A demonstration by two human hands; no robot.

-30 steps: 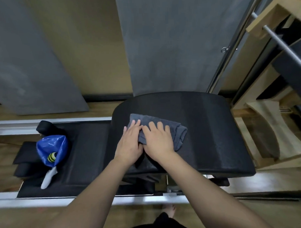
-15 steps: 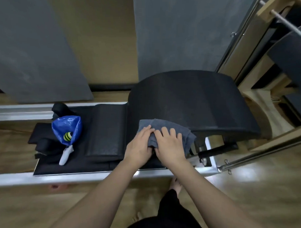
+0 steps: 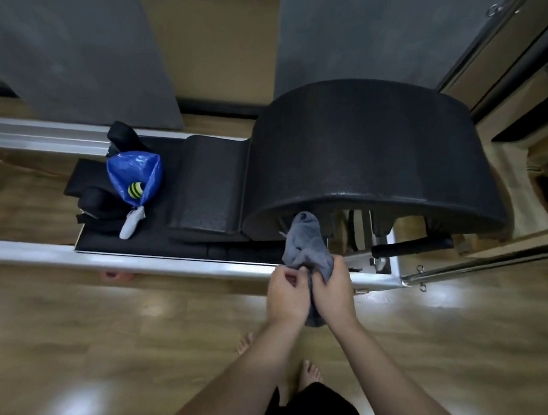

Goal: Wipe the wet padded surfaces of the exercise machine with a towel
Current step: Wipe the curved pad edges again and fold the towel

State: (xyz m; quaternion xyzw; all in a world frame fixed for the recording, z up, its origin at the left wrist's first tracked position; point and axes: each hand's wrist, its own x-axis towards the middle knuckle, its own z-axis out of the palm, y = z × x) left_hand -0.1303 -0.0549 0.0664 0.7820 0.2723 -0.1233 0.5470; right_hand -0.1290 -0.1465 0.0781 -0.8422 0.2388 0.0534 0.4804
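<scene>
The right hand (image 3: 333, 290) has its fingers curled round a grey towel (image 3: 306, 246) and grips it. The left hand (image 3: 286, 295) is just beside it, touching it, and its fingers are bent inward and pinch the same towel at its near part. Both hands are held in the air in front of the person, over the near metal rail (image 3: 162, 261) of the exercise machine. The towel is bunched. One part of it stands up from the hands toward the far side, in front of the dark gap under the curved pad (image 3: 367, 154). A small part of it hangs down between the two wrists. The towel does not lie on any pad.

The curved pad is black and shaped like an arch, and it stands on the right part of the machine. To its left, touching it, is a lower black pad (image 3: 209, 184) with a rounded top. Further left, on the flat black surface, lies a blue bag (image 3: 135, 175) with a yellow and black striped ball (image 3: 136, 189) showing in it. A white handle (image 3: 131, 223) lies just near the bag. The wooden floor (image 3: 100, 337) is under everything, and bare toes (image 3: 309, 373) of the person are seen at the near side.
</scene>
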